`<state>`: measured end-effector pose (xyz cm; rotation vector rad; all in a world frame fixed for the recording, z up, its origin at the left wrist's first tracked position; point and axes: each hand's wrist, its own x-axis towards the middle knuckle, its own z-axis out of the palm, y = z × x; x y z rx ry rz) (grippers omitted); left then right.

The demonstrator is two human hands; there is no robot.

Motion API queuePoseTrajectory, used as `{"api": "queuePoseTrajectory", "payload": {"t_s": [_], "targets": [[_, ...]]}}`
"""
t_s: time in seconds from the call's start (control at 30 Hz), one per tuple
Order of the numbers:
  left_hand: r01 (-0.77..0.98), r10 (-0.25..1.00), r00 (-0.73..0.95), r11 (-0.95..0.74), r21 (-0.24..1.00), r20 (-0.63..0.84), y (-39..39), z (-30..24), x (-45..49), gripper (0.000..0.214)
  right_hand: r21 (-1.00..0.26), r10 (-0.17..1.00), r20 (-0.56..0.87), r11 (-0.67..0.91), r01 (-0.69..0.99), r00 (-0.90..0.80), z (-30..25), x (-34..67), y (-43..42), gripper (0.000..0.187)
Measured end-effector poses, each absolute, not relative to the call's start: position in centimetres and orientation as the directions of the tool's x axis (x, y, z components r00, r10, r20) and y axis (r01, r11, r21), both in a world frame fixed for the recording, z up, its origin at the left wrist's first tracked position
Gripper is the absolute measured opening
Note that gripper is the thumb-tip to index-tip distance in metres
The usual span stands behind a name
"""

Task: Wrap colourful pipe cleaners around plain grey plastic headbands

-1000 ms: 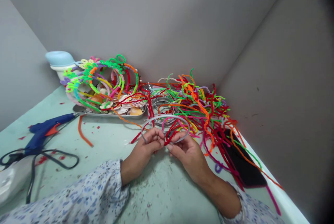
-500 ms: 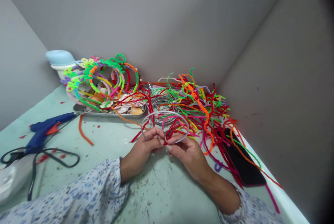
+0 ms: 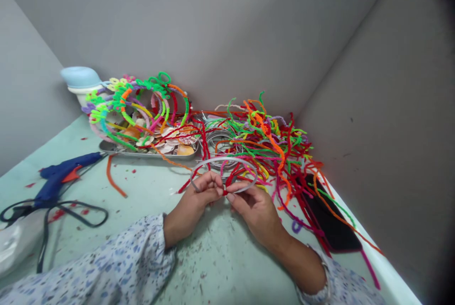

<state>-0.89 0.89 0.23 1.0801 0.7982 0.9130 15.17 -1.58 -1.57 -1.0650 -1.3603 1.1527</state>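
Holding a grey hoop (image 3: 227,158) just below the middle of the frame, with the round side turned away from the wrists, probably to bring the near part within easy reach of both hands. Pinched narrowly in the fingers (image 3: 213,195) of the left hand (image 3: 192,203) on one side and of the right hand (image 3: 259,208) on the other, with a short bit of red fuzzy strip (image 3: 225,192) showing between. Gripped so close together, apparently, to steady that one spot. Impossible to tell whether wrapped around the hoop or only laid against it.

Beyond the hands, right of centre, a heap of coloured strips (image 3: 273,134), likely placed there for easy picking, with loose ends trailing over a dark phone (image 3: 337,222) at lower right. Just left of the heap, a loose stack of grey rings (image 3: 220,146).

At upper left, decorated hoops (image 3: 122,99) gathered over a metal tray (image 3: 149,155) of shells (image 3: 170,146), perhaps to leave the front of the table (image 3: 213,262) for working. Laid on its side at left, a blue glue gun (image 3: 53,179), with nozzle near the tray's corner, out of the hands' way.
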Motion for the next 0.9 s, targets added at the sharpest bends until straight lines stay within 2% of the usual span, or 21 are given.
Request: {"api": "queuePoseTrajectory", "payload": {"t_s": [0.3, 0.63, 0.9], "targets": [[-0.211, 0.897, 0.432, 0.201, 0.957, -0.093, 0.86, 0.24, -0.94, 0.007, -0.957, 0.967, 0.231, 0.246, 0.152, -0.11, -1.63, 15.37, -1.83, 0.01], [-0.226, 0.906, 0.418, 0.169, 0.959, -0.061, 0.8, 0.01, -0.83, 0.008, -0.935, 0.966, 0.217, 0.247, 0.253, -0.139, -1.05, 15.48, -2.11, 0.012], [-0.181, 0.918, 0.394, 0.128, 0.975, -0.047, 0.69, 0.34, -0.78, 0.008, -0.941, 0.976, 0.178, 0.205, 0.268, -0.123, -1.11, 15.43, -2.1, 0.017]]}}
